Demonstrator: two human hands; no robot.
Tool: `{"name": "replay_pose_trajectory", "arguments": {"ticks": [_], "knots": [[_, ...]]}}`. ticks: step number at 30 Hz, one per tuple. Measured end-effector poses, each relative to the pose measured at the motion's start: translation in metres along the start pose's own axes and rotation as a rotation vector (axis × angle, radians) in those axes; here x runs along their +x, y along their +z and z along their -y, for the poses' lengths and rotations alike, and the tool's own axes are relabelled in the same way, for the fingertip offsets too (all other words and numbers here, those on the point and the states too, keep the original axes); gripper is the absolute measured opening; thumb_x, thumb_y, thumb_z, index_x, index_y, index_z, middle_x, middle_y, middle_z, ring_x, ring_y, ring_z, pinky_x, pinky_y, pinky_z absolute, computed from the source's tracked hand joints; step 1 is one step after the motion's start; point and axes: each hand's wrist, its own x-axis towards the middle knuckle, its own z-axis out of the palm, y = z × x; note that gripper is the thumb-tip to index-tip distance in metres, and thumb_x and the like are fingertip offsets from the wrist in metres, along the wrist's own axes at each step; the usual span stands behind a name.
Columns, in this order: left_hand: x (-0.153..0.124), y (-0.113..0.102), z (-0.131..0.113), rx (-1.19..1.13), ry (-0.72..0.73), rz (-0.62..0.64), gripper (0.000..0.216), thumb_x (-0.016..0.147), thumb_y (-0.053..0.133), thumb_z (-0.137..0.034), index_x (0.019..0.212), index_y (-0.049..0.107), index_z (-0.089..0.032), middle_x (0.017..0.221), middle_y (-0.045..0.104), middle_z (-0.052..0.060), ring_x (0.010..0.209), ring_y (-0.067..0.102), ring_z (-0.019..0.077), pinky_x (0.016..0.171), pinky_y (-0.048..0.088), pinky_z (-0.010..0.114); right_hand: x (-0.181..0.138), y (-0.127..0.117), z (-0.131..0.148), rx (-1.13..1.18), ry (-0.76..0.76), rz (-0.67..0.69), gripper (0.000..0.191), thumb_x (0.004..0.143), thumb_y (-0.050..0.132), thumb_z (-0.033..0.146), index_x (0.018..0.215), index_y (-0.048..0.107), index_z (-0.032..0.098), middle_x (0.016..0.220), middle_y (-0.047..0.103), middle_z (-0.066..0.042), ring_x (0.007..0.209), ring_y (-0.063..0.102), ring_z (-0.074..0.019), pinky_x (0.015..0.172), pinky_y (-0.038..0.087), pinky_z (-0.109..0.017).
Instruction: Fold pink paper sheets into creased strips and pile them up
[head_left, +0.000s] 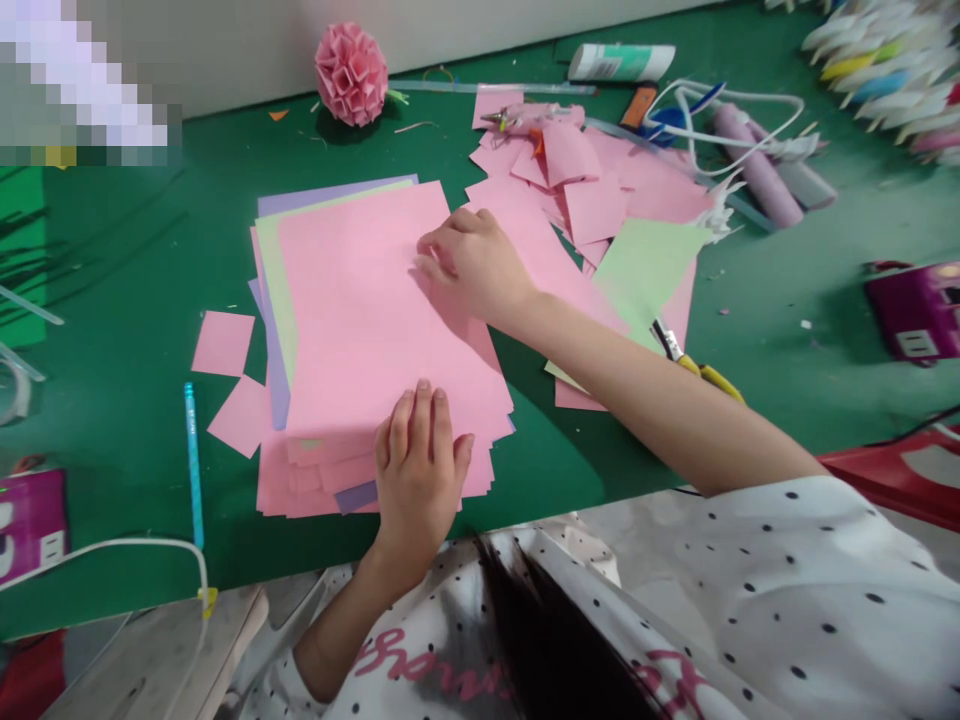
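Note:
A stack of coloured paper sheets, pink on top (360,310), lies on the green table (135,290). My left hand (420,470) rests flat on the near edge of the stack, fingers stretched out and together. My right hand (472,265) lies on the far right part of the top pink sheet, fingers curled down onto the paper. Green and lilac sheets (271,270) stick out at the stack's left side.
Small pink squares (223,343) and a blue pen (193,465) lie left of the stack. Cut pink pieces (592,190), a pale green sheet (645,265), yellow-handled scissors (701,368), a glue gun (525,118) and cords lie right. A pink paper ball (351,73) sits at the back.

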Motion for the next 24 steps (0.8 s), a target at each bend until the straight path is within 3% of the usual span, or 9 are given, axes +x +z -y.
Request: {"name": "replay_pose_trajectory", "arguments": {"ticks": [4,9,11,15,19,21,24], "knots": [[-0.003,0.001,0.0,-0.003,-0.024,-0.005,0.048,0.099,0.061,-0.034,0.142,0.058,-0.013,0.145,0.063,0.016,0.136,0.057,0.0333,0.116,0.037,0.048,-0.015,-0.007,0.015,0.065,0.026,0.019,0.014,0.086,0.069,0.03,0.095,0.067,0.019,0.109,0.065,-0.013,0.106,0.056,-0.0325,0.097,0.044,-0.052],[-0.006,0.002,0.001,0.019,-0.119,0.008,0.061,0.098,0.062,-0.042,0.152,0.048,-0.018,0.154,0.054,0.018,0.15,0.039,0.0416,0.122,0.026,0.063,-0.042,-0.027,0.016,0.306,0.253,-0.009,0.015,0.081,0.063,0.019,0.094,0.057,0.022,0.08,0.064,-0.003,0.073,0.058,-0.0207,0.07,0.048,-0.037],[-0.006,0.002,0.0,0.02,-0.149,0.004,0.066,0.098,0.061,-0.043,0.156,0.042,-0.016,0.157,0.049,0.021,0.152,0.036,0.0423,0.122,0.022,0.066,-0.058,-0.034,0.017,0.394,0.343,-0.072,0.026,0.081,0.063,0.02,0.105,0.054,0.024,0.072,0.06,0.003,0.063,0.055,-0.0172,0.063,0.046,-0.034],[-0.004,0.0,0.0,-0.026,-0.023,-0.038,0.069,0.1,0.06,-0.036,0.159,0.034,-0.011,0.151,0.056,0.021,0.147,0.047,0.0351,0.125,0.024,0.057,-0.098,-0.036,0.035,0.503,0.481,-0.168,0.027,0.089,0.058,0.027,0.114,0.047,0.026,0.074,0.059,0.004,0.06,0.059,-0.0173,0.059,0.046,-0.034],[-0.004,0.001,0.001,-0.039,0.037,-0.034,0.064,0.101,0.056,-0.041,0.155,0.04,-0.01,0.146,0.062,0.019,0.139,0.055,0.0319,0.125,0.027,0.051,-0.134,-0.031,0.064,0.597,0.496,-0.205,0.032,0.094,0.057,0.03,0.121,0.039,0.025,0.07,0.06,0.003,0.054,0.059,-0.019,0.054,0.047,-0.036],[-0.005,0.002,0.002,-0.023,0.041,0.013,0.064,0.102,0.051,-0.047,0.152,0.044,-0.008,0.149,0.058,0.02,0.142,0.052,0.0337,0.125,0.026,0.053,-0.147,-0.032,0.076,0.604,0.506,-0.167,0.034,0.094,0.057,0.029,0.124,0.041,0.026,0.073,0.064,0.002,0.052,0.059,-0.0189,0.051,0.047,-0.035],[-0.006,0.001,0.003,-0.019,0.054,0.078,0.063,0.104,0.045,-0.049,0.151,0.046,-0.007,0.155,0.052,0.022,0.149,0.043,0.0364,0.126,0.021,0.057,-0.161,-0.041,0.089,0.63,0.493,0.071,0.013,0.096,0.055,0.031,0.109,0.058,0.028,0.067,0.066,0.002,0.054,0.064,-0.0189,0.053,0.05,-0.033]]}}
